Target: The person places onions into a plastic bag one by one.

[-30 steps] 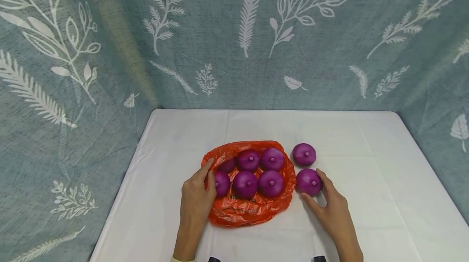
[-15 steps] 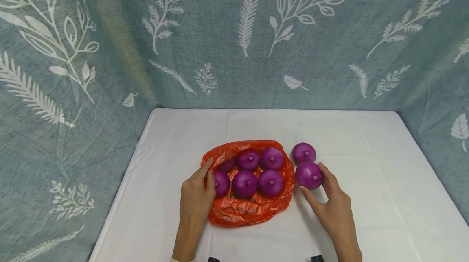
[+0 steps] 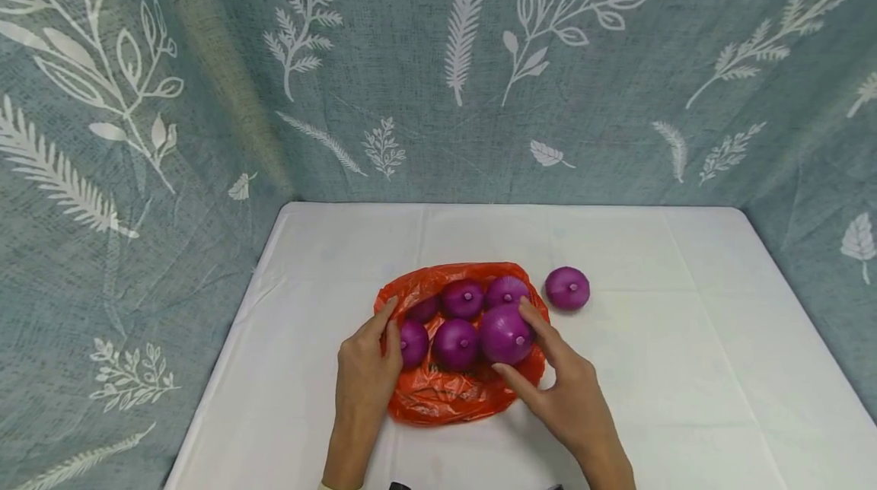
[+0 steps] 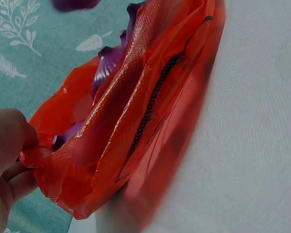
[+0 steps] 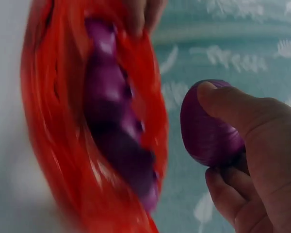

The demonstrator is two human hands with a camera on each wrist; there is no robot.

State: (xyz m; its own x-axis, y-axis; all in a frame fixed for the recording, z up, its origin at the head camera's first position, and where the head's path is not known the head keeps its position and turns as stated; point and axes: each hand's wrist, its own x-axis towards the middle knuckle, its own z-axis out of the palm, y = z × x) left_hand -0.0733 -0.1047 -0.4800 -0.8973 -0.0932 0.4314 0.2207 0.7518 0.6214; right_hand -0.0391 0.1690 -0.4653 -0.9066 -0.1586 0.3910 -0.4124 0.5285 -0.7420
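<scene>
The right hand [image 3: 565, 391] gripped a purple onion [image 3: 505, 334] between thumb and curled fingers above the open mouth of an orange plastic bag [image 3: 448, 391], while the left hand [image 3: 366, 372] pinched the bag's left rim. The head view alone showed the other onions [image 3: 462, 300] inside the bag, a lone onion [image 3: 567, 288] beside it on the white tablecloth [image 3: 685, 338], and the leaf-patterned backdrop [image 3: 438, 64]. The right wrist view was blurred, the left wrist view cut the left hand off at the frame's edge, and the bag hid most of its onions there.
</scene>
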